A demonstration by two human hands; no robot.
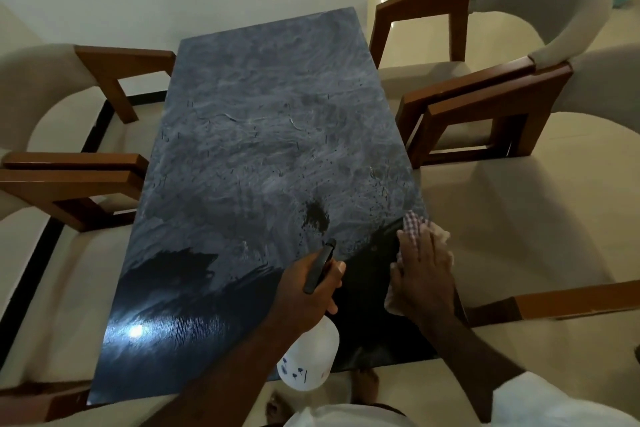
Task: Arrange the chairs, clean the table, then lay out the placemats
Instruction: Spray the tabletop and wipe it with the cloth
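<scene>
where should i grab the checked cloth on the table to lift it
Pinch the cloth at its checked corner, which sticks out past the fingers of the right hand. Come from the far side, over the table: the rest lies flat, pinned under that palm, so probably only this bunched corner offers a fold.

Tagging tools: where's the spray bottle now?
Head view, lower centre: spray bottle in the left hand over the near table edge, beside the right hand on the cloth.

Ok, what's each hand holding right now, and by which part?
The left hand grips the spray bottle around its neck, just under the black trigger head. The right hand holds nothing; it presses the checked cloth flat onto the table.
</scene>
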